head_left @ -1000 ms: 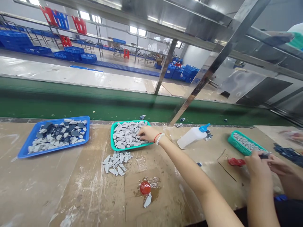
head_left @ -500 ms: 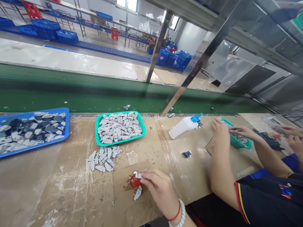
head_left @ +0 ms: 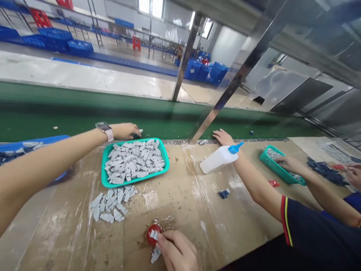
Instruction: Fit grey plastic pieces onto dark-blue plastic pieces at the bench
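Note:
My right hand (head_left: 177, 251) is at the bottom edge, fingers pinched on a small grey piece (head_left: 153, 235) pressed onto a red cap (head_left: 151, 230) that sits in a wet patch. Another grey piece (head_left: 155, 256) lies just below the cap. My left arm, with a watch (head_left: 105, 129) on the wrist, reaches in from the left past the teal tray (head_left: 167, 162) of grey pieces. My left hand (head_left: 125, 130) is at the edge of the green belt (head_left: 84, 120), fingers closed on a small piece (head_left: 138, 131).
A loose pile of grey pieces (head_left: 111, 201) lies in front of the teal tray. A blue tray (head_left: 17, 145) is at the left. A white bottle with a blue cap (head_left: 218, 159) lies on its side. A co-worker's hands (head_left: 222, 136) (head_left: 287, 163) are at the belt edge and a teal basket (head_left: 279, 169).
My left arm has come into view and reached to the belt edge. My right hand, earlier at the teal tray, is now at the red cap. The co-worker's hand moved up to the belt edge.

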A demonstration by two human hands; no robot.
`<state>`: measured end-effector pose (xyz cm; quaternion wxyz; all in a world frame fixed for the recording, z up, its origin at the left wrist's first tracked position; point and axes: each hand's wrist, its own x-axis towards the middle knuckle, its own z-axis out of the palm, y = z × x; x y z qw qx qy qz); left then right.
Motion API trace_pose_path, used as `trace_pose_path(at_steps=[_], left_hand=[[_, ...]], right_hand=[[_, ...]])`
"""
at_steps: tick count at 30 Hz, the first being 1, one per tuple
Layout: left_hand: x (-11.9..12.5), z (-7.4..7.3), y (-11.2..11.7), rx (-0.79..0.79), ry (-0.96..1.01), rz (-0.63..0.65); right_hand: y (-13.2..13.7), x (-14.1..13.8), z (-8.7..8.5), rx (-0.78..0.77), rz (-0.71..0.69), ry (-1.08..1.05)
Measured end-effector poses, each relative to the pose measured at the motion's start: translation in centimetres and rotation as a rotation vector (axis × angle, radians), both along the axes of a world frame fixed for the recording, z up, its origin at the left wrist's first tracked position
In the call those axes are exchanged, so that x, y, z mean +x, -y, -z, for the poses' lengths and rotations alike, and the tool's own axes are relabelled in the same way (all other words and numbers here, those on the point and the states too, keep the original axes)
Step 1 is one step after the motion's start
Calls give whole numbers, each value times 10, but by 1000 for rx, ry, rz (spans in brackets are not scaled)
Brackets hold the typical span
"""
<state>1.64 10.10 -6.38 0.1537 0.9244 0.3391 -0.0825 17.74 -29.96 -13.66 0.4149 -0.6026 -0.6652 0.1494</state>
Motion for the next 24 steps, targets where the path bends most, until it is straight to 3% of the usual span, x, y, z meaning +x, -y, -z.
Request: trace_pose_path(at_steps=[4, 8, 11, 14, 17, 20, 22, 24], left_hand=[[-10, 18, -21, 17, -84, -85], [-23, 24, -24, 64, -95, -169], [-33, 22, -17, 116, -71, -255], [-47, 9, 1, 186, -15, -400], [-67, -19, 37, 246, 98, -516], [-93, -47, 97, 246, 264, -574], [-110, -55, 144, 225, 355, -596], [-124, -52, 191, 128, 472, -648]], right_hand=[[1, 3, -22, -13, -106, 30], [3, 3, -22, 9, -21, -3], [4, 1, -18, 13, -31, 3], [5, 0, -17, 21, -60, 4], [4, -1, -17, 36, -22, 34], [-2, 0, -21, 16, -60, -39], [-9, 1, -26, -25, -64, -203], [-17, 2, -33, -97, -72, -438]])
